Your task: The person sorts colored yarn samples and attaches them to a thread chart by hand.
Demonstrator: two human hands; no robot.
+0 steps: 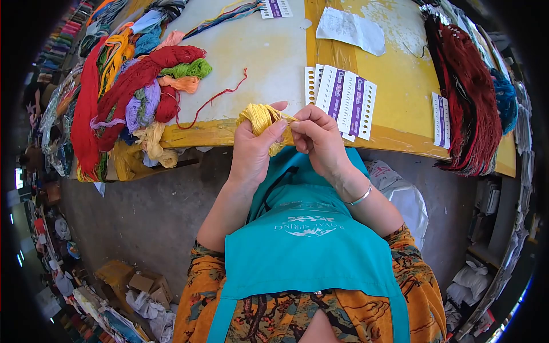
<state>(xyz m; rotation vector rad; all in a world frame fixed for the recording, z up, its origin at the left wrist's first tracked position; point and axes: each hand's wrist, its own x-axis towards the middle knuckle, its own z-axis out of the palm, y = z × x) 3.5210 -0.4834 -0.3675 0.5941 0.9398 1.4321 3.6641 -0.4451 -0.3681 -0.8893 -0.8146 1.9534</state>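
A skein of yellow embroidery thread (260, 117) is wrapped in the fingers of my left hand (254, 147), just off the table's front edge. My right hand (321, 140) pinches a few yellow strands drawn from the skein's right side, its thumb and fingertips pressed together. Just beyond my right hand, white punched thread cards (349, 103) with purple labels lie overlapping on the table (269, 48). A loose red thread (214, 100) curls across the tabletop to the left of the skein.
Bundles of coloured thread, including a dark red skein (134, 86), pile up at the table's left. Dark red and black hanks (463, 97) hang over the right edge beside another punched card (441, 120). A crumpled paper (350, 31) lies farther back. A white sack (400, 194) stands below.
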